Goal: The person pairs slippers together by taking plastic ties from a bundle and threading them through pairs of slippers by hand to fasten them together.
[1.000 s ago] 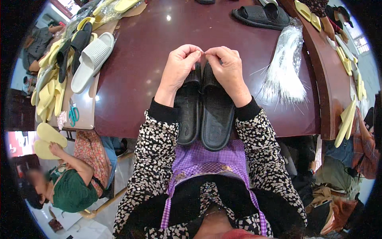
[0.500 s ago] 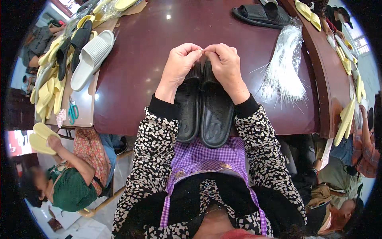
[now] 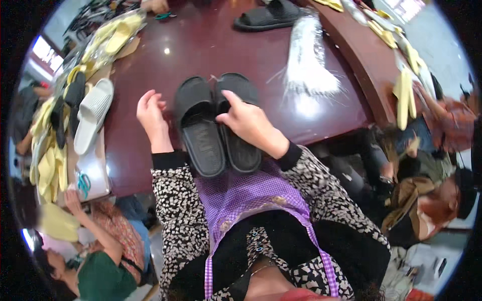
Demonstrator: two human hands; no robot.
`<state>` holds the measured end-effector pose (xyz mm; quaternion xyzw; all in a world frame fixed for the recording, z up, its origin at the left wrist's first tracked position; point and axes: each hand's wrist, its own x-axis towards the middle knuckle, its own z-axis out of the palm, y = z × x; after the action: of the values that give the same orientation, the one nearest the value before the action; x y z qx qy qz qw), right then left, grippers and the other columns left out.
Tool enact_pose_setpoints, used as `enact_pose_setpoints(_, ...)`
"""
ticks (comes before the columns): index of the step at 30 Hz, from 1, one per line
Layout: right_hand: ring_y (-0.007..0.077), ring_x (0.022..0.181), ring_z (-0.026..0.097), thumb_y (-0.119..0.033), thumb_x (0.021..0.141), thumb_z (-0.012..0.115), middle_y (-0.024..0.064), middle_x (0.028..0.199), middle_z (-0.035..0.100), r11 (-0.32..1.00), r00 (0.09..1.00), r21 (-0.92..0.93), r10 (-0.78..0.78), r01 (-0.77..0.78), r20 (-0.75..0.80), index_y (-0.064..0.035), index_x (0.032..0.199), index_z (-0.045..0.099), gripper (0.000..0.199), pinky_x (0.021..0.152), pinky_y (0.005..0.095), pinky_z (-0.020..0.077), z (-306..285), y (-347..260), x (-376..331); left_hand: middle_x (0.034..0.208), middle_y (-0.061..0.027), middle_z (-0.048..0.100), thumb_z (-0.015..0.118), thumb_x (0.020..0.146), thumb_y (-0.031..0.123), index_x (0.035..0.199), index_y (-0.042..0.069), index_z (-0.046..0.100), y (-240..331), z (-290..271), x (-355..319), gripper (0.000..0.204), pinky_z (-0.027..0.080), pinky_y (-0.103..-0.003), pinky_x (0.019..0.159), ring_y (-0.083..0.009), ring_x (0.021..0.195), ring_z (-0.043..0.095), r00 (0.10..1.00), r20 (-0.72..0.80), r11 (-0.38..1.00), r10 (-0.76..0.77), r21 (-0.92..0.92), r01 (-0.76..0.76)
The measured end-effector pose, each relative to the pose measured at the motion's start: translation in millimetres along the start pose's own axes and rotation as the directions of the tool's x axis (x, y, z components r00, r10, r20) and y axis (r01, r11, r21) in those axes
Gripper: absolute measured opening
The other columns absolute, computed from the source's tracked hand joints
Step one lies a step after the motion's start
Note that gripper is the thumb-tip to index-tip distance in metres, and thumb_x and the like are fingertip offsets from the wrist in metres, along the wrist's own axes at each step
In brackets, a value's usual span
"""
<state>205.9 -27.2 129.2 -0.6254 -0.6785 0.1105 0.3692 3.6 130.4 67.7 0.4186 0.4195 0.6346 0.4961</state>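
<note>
A pair of black slide slippers lies side by side at the table's near edge, toes pointing away from me. The left slipper (image 3: 203, 145) shows its whole footbed, and the right slipper (image 3: 243, 156) is partly covered by my right hand (image 3: 251, 125). Thumb and forefinger of that hand are apart over the right slipper's strap; its other fingers are hidden beneath. Beside the left slipper, my left hand (image 3: 151, 118) hovers with loosely bent fingers and nothing in them. A thin pale strand shows between the two toes.
On the dark red table (image 3: 201, 50), a wrapped bundle of white strands (image 3: 309, 65) and another black slipper (image 3: 268, 16) lie at the far right. Left are a pale grey slipper (image 3: 93, 115), yellow slippers (image 3: 47, 165) and teal scissors (image 3: 83, 184). Co-workers sit on both sides.
My hands have parted from their pinch at the slippers' toes. The left has moved out to the left, the right back over the right slipper. The view has turned and shifted.
</note>
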Motion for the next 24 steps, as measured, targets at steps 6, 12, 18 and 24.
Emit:
enact_pose_setpoints(6,0.0381,0.066,0.063,-0.026,0.084,0.059,0.0211,0.07,0.062,0.978,1.0,-0.208,-0.015,0.019,0.02,0.0004,0.121,0.046,0.047,0.059,0.0474,0.0489,27.5,34.1,-0.4,0.081,-0.0046,0.063,0.054,0.088,0.008,0.102,0.0,0.059,-27.3,23.3,-34.8,0.017,0.044,-0.02,0.054,-0.0075,0.06,0.054,0.999,0.045,0.994,0.025,0.102,-0.03)
enact_pose_setpoints(12,0.0409,0.064,0.062,-0.016,0.08,0.054,0.022,0.067,0.062,0.948,0.993,-0.319,-0.045,0.006,-0.113,-0.0011,0.112,0.05,0.036,0.06,0.0499,0.0496,-3.2,64.5,-8.4,0.079,-0.0043,0.062,0.052,0.088,0.007,0.102,0.001,0.059,-36.6,16.7,-37.2,0.016,0.043,-0.02,0.052,-0.0073,0.058,0.053,1.0,0.01,0.998,-0.002,0.066,0.001)
enact_pose_setpoints(18,0.0392,0.084,0.064,-0.024,0.082,0.049,0.0232,0.089,0.065,0.723,0.959,-0.656,0.037,-0.219,-0.28,-0.0155,0.109,0.06,0.031,0.075,0.0487,0.0508,-166.7,140.8,12.6,0.081,-0.0054,0.063,0.052,0.089,0.008,0.104,0.001,0.058,-44.0,4.7,-34.7,0.018,0.044,-0.021,0.051,-0.0084,0.059,0.055,0.999,0.045,0.999,-0.017,0.049,0.015)
enact_pose_setpoints(24,0.0286,0.082,0.066,-0.026,0.088,0.053,0.0172,0.088,0.067,0.375,0.738,-0.729,-0.151,-0.572,-0.657,-0.0033,0.099,0.063,0.027,0.073,0.0375,0.0517,-360.7,229.0,-7.1,0.08,-0.0054,0.062,0.052,0.089,0.007,0.104,0.0,0.058,-45.4,18.0,-34.2,0.017,0.043,-0.02,0.051,-0.0078,0.057,0.053,0.994,0.097,0.996,-0.058,0.071,0.051)
